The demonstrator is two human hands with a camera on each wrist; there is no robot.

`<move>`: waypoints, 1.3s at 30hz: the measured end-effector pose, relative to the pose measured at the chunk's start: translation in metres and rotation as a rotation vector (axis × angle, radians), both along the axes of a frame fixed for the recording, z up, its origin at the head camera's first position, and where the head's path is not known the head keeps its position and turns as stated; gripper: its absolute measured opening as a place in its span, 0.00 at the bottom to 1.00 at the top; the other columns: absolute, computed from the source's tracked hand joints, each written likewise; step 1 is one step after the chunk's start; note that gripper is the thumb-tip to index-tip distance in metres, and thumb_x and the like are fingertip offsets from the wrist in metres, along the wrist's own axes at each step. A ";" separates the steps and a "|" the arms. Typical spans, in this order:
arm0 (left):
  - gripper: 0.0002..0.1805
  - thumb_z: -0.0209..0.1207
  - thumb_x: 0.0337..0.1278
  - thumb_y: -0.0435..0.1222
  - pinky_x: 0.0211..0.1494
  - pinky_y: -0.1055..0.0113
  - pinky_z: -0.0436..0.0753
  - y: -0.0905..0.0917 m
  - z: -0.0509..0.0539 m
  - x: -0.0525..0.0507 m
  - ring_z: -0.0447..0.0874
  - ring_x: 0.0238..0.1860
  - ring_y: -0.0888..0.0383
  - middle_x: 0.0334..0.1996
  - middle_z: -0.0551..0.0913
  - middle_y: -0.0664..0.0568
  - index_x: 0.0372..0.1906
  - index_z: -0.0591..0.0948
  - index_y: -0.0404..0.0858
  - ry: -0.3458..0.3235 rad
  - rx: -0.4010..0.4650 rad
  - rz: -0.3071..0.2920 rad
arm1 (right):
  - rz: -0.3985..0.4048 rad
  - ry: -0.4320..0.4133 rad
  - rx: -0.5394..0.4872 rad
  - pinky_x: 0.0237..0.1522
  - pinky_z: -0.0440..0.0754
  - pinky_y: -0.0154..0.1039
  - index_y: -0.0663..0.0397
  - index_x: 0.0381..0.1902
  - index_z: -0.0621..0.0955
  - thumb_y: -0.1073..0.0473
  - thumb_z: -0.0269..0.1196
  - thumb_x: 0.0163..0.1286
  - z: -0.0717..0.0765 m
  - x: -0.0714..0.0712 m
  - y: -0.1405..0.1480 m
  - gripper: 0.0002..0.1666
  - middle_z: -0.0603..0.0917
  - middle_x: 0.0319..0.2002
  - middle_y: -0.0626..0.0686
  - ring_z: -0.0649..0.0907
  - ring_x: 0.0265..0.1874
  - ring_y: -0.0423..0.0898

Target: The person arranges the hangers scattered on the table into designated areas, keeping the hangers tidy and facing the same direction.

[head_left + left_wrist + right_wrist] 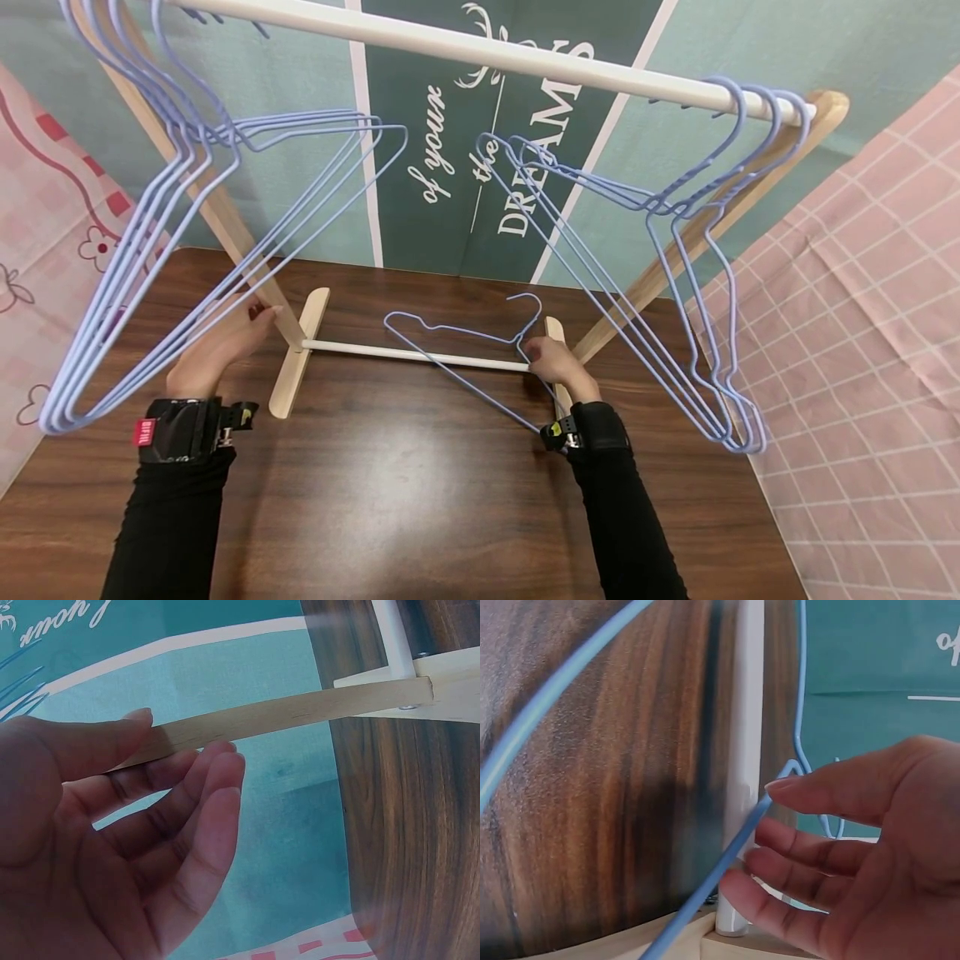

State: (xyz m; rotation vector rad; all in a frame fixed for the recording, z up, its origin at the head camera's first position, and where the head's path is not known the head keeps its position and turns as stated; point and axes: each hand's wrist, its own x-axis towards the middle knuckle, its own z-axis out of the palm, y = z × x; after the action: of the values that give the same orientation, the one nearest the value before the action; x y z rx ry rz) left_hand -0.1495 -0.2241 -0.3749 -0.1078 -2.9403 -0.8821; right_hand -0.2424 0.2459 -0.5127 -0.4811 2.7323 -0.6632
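My left hand (219, 340) holds the left wooden post (277, 712) of a clothes rack low down, the thumb on one face and the index finger on the other. Near the right foot of the rack, my right hand (558, 364) pinches a light blue hanger (721, 864) between thumb and fingers. That hanger lies tilted across the white lower bar (375, 351), its hook end toward the back. In the head view several blue hangers (153, 242) partly cover the left hand; they hang from the white top rod (450, 46).
Three more blue hangers (678, 221) hang at the rod's right end, beside the right wooden post (645, 287). The rack stands on a dark wooden table (390, 492). Behind it is a green cloth with white lettering; pink patterned cloths flank both sides.
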 end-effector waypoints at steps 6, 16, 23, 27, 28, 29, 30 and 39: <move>0.13 0.48 0.64 0.36 0.22 0.63 0.63 0.000 0.001 0.000 0.64 0.18 0.53 0.18 0.69 0.45 0.29 0.72 0.29 0.012 -0.012 0.009 | -0.041 -0.004 0.028 0.29 0.71 0.41 0.57 0.36 0.78 0.68 0.59 0.45 -0.006 -0.005 -0.001 0.16 0.76 0.25 0.52 0.74 0.28 0.50; 0.13 0.47 0.64 0.36 0.25 0.62 0.64 -0.001 0.004 0.001 0.66 0.21 0.52 0.21 0.70 0.44 0.31 0.73 0.29 -0.003 -0.009 -0.006 | -0.113 -0.001 0.070 0.25 0.69 0.33 0.63 0.25 0.75 0.75 0.53 0.43 0.088 0.047 -0.048 0.09 0.75 0.22 0.54 0.75 0.26 0.51; 0.13 0.46 0.64 0.35 0.27 0.61 0.66 -0.002 0.002 0.003 0.69 0.24 0.50 0.25 0.74 0.41 0.36 0.74 0.27 -0.003 0.012 -0.019 | -0.141 -0.029 0.080 0.23 0.71 0.34 0.60 0.23 0.74 0.74 0.53 0.44 0.073 0.039 -0.042 0.08 0.75 0.22 0.53 0.76 0.24 0.50; 0.11 0.48 0.63 0.33 0.24 0.62 0.65 0.000 0.000 0.002 0.68 0.21 0.50 0.21 0.72 0.41 0.32 0.73 0.26 0.049 0.013 -0.009 | -0.139 -0.026 0.073 0.22 0.71 0.34 0.59 0.22 0.73 0.74 0.53 0.45 0.077 0.040 -0.042 0.07 0.74 0.20 0.53 0.76 0.22 0.49; 0.11 0.49 0.62 0.32 0.24 0.62 0.64 0.001 -0.001 0.001 0.67 0.20 0.51 0.20 0.72 0.41 0.31 0.73 0.25 0.065 0.014 -0.008 | -0.140 -0.024 0.071 0.21 0.70 0.34 0.59 0.21 0.73 0.74 0.53 0.45 0.078 0.041 -0.042 0.07 0.74 0.20 0.53 0.75 0.22 0.49; 0.11 0.50 0.61 0.31 0.23 0.62 0.64 0.001 -0.002 0.001 0.66 0.19 0.51 0.18 0.71 0.41 0.29 0.73 0.25 0.083 0.014 -0.008 | -0.141 -0.025 0.068 0.21 0.70 0.34 0.59 0.21 0.73 0.74 0.53 0.45 0.079 0.041 -0.042 0.06 0.74 0.20 0.53 0.75 0.21 0.48; 0.11 0.50 0.61 0.31 0.22 0.62 0.64 0.001 -0.002 0.000 0.66 0.18 0.52 0.17 0.71 0.42 0.28 0.72 0.25 0.094 0.017 -0.008 | -0.145 -0.026 0.065 0.21 0.70 0.34 0.59 0.21 0.73 0.74 0.53 0.45 0.080 0.042 -0.042 0.06 0.73 0.19 0.52 0.75 0.21 0.48; 0.16 0.43 0.67 0.40 0.27 0.62 0.64 -0.001 0.004 0.001 0.66 0.24 0.51 0.25 0.70 0.43 0.37 0.72 0.29 -0.112 0.014 0.008 | -0.168 -0.045 -0.003 0.17 0.74 0.32 0.59 0.20 0.72 0.75 0.54 0.44 0.093 0.048 -0.045 0.08 0.71 0.17 0.49 0.75 0.13 0.43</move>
State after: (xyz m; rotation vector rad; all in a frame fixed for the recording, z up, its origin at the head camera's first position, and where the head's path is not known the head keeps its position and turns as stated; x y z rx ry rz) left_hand -0.1480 -0.2248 -0.3712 -0.0475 -3.0341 -0.9365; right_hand -0.1949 0.2006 -0.4196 -0.2354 2.7498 -0.7099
